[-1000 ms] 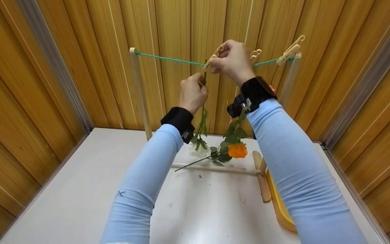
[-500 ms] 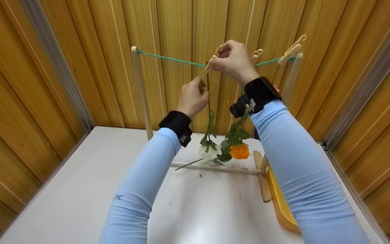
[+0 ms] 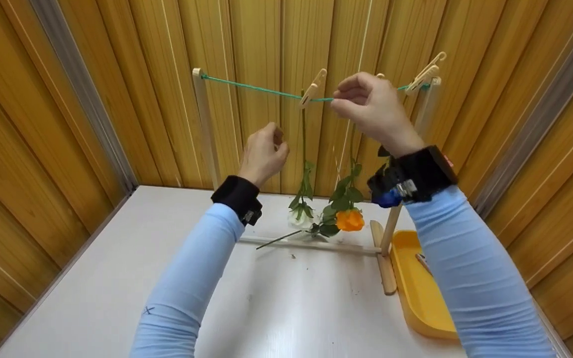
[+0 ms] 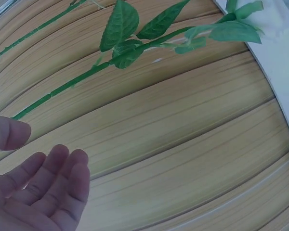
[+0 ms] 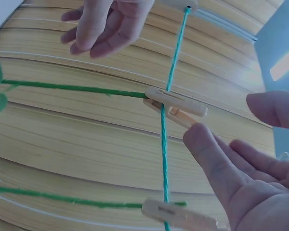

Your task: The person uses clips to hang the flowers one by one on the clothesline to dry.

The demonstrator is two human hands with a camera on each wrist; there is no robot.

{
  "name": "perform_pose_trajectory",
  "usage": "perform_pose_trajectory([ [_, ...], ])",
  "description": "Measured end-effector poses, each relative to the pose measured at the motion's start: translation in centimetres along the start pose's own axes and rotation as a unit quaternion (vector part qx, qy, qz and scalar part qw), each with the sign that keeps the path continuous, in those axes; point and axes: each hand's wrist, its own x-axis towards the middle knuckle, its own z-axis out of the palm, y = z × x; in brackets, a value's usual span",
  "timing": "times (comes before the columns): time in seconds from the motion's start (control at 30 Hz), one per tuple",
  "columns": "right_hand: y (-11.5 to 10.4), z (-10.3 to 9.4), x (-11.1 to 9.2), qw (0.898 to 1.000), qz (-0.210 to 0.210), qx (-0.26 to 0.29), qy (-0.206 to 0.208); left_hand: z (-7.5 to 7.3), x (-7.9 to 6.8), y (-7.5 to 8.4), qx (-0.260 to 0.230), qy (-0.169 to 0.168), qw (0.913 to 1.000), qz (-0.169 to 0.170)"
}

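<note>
Wood-patterned wall (image 3: 256, 40) behind, white rose stem (image 3: 304, 134) between left grip (image 3: 262, 155) and right grip (image 3: 377, 109), clear of both, each loosely parted.

Two flowers (image 3: 349, 220) hang from cord (image 3: 251, 87); tray (image 3: 423, 296) right of stand (image 3: 391, 229).

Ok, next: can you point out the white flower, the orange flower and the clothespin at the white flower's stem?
White flower (image 3: 298, 221): head view, on its petals.
Orange flower (image 3: 349, 220): head view, middle of the bloom.
Clothespin (image 3: 309, 93): head view, middle of its body.
</note>
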Motion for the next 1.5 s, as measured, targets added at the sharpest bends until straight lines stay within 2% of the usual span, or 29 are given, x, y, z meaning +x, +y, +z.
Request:
perform_pose_trajectory([
  [0.13, 1.5, -0.5, -3.9, 0.999, -0.046, -0.025, -0.005, -0.6, -1.7, -0.8, 0.033, 0.005, 0.9991, 0.027],
  [0.23, 3.1, -0.4, -7.2, 0.995, -0.079, -0.052, 0.007, -1.1, -3.4, -1.1, 0.048, 0.017, 0.9979, 0.042],
  [0.37, 5.6, 0.4, -11.1, 0.986, -0.118, -0.113, 0.028, -1.5, -5.8, -1.1, 0.058, 0.056, 0.9941, 0.073],
  [0.43, 6.9, 0.8, -12.8, 0.982, -0.125, -0.139, 0.038, -1.3, -7.0, -0.9, 0.071, 0.072, 0.9906, 0.092],
  [0.63, 10.1, 2.6, -16.8, 0.975, -0.109, -0.186, 0.064, 0.1, -10.8, -0.3, 0.113, 0.107, 0.9777, 0.141],
  [0.83, 12.4, 4.8, -19.6, 0.971, -0.063, -0.216, 0.083, 2.6, -14.3, -0.8, 0.124, 0.128, 0.9722, 0.151],
  [0.93, 13.6, 5.8, -20.6, 0.969, -0.050, -0.225, 0.087, 4.1, -15.9, -1.3, 0.138, 0.122, 0.9724, 0.143],
  [1.07, 15.1, 6.8, -21.9, 0.966, -0.044, -0.238, 0.087, 6.2, -17.8, -1.9, 0.170, 0.097, 0.9721, 0.128],
  [1.2, 16.3, 7.6, -23.2, 0.964, -0.025, -0.258, 0.065, 8.0, -19.3, -2.5, 0.193, 0.066, 0.9721, 0.115],
  [1.5, 18.0, 8.5, -24.4, 0.962, 0.090, -0.258, -0.021, 10.6, -21.6, -3.3, 0.231, 0.003, 0.9699, 0.076],
])
